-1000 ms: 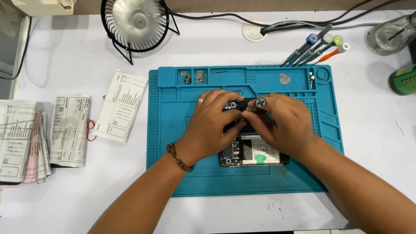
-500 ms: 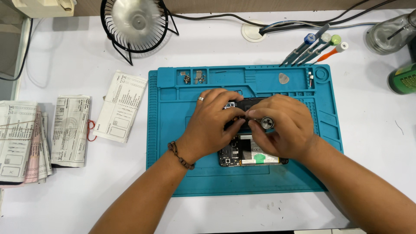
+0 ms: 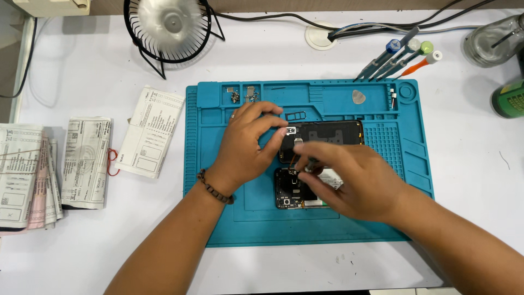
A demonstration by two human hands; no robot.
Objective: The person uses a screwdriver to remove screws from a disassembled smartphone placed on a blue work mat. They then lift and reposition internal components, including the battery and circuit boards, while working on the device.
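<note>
A teal repair mat carries an opened black phone with its insides showing, and a separate black panel just behind it. My left hand, with a ring and a beaded bracelet, pinches a small silver part at the panel's left end. My right hand comes in from the right and covers most of the phone. Its fingertips are closed on a thin metal tool at the phone's upper edge.
Small screws lie in the mat's top compartments, and a grey pick rests further right. Several screwdrivers lie behind the mat. A desk fan stands at the back, folded papers at left, a jar and green bottle at right.
Both hands have spread apart, uncovering the black panel. My right hand slid down and to the right; the silver-topped screwdriver seen upright in it before is no longer visible.
</note>
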